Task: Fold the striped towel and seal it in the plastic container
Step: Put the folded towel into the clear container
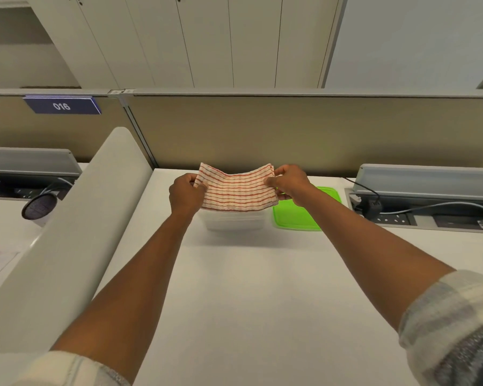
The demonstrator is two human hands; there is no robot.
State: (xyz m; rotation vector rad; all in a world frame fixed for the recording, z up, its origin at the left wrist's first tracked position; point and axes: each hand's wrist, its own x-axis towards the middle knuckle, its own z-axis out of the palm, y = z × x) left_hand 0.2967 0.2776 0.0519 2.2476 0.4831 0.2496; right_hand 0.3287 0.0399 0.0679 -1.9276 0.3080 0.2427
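Note:
The striped towel [238, 188], white with red stripes, is folded into a small rectangle and held in the air just above the clear plastic container [234, 222]. My left hand [185, 194] pinches its left edge and my right hand [290, 183] pinches its right edge. The container stands on the white desk near the far partition, and the towel hides its opening. The green lid [299, 215] lies flat on the desk right of the container, partly under my right wrist.
A tan partition wall [262, 129] closes the desk's far side. A grey curved divider [76, 227] runs along the left. At the right, a cable tray [430, 210] holds sockets and cables. A round dark speaker [39, 206] sits on the neighbouring desk at left.

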